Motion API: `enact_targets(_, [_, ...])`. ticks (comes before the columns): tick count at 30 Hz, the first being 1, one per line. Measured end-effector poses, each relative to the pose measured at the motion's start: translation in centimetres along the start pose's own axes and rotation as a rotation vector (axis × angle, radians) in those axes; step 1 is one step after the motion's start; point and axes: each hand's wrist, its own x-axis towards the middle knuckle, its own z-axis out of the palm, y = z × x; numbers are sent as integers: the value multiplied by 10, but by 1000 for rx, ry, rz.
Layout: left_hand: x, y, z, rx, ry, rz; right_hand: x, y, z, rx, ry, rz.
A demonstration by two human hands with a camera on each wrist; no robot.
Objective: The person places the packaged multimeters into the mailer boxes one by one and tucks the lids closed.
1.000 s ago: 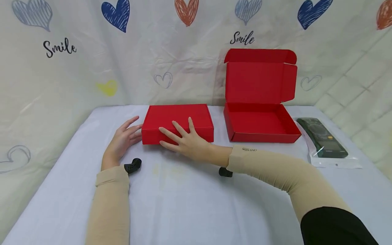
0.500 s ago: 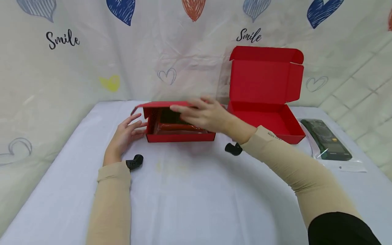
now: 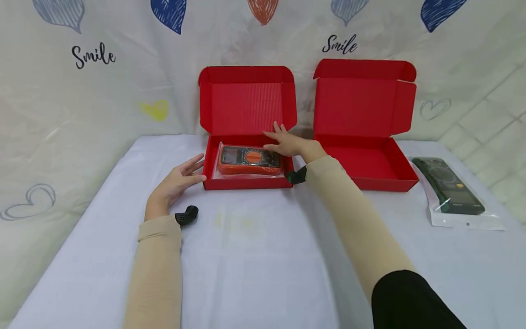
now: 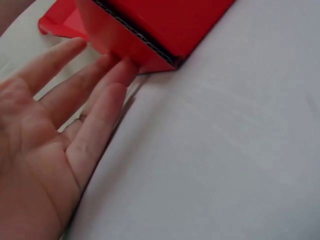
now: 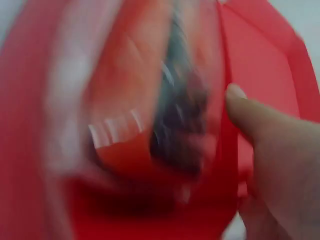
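An orange multimeter [image 3: 251, 160] in a clear bag lies in the left red cardboard box [image 3: 246, 184], whose lid stands raised at the back. My left hand [image 3: 169, 188] rests its straight fingertips against the box's left wall; the left wrist view shows this contact on the red side [image 4: 112, 37]. Over the box's right end is my right hand [image 3: 292, 145], fingers spread near the lid's lower edge and the multimeter's end. In the blurred right wrist view, the thumb [image 5: 265, 117] lies beside the bagged multimeter [image 5: 125, 100] without gripping it.
To the right stands a second red box [image 3: 363, 107], lid up, with nothing visible inside. Beyond it a dark green multimeter [image 3: 448, 187] lies bagged on the white tablecloth [image 3: 250, 256]. A printed curtain [image 3: 135, 68] hangs directly behind the table.
The left box's lid has swung up and back, uncovering the orange multimeter. My right hand has moved from the box's front to its right end. My left hand stays at the left wall.
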Motion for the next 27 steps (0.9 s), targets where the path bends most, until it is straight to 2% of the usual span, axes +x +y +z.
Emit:
enact_targets(1, [1, 0, 0, -3, -12, -4, 2, -4, 4, -78, -31, 1])
enact_targets(3, [1, 0, -1, -6, -28, -8, 4, -16, 12, -198, -42, -9])
enact_targets(6, [1, 0, -1, -5, -36, 4, 4, -32, 22, -249, -85, -46])
enact_targets(10, [1, -1, 0, 2, -30, 17, 3, -41, 33, -279, -141, -106])
enact_targets(14, [2, 0, 4, 6, -54, 25, -1, -37, 33, -317, -44, -165])
enact_targets(20, [5, -4, 5, 52, -82, 50, -22, -41, 9, -314, 223, -263])
enact_targets(23, [5, -6, 3, 79, -80, 63, -46, -49, -8, -308, 314, -291])
enact_targets(27, [-1, -6, -2, 111, -63, 76, -94, -57, -15, -345, 310, -326])
